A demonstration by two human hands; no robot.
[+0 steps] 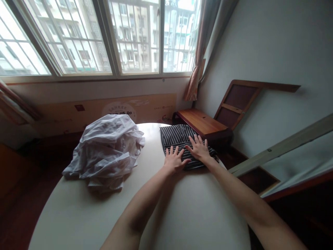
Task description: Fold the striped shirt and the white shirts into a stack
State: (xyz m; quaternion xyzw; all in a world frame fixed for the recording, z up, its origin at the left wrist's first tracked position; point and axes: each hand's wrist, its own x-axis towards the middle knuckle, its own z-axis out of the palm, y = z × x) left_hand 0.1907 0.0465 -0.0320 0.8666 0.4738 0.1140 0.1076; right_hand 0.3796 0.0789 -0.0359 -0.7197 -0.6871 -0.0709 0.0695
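Note:
A folded black garment with thin white stripes (177,136) lies at the far right of the round white table (197,215). My left hand (174,159) rests flat on its near left corner, fingers spread. My right hand (199,148) lies flat on the garment's near right part, fingers also spread, beside the left hand. Neither hand grips the cloth. A crumpled pile of white clothing (105,152) sits on the table's left side, well apart from both hands.
A low wooden bench (201,122) stands beyond the table's right edge, with a framed wooden panel (235,104) leaning on the wall. A large window (104,34) and a curtain (197,59) are behind. A long slanted board (286,146) lies at right.

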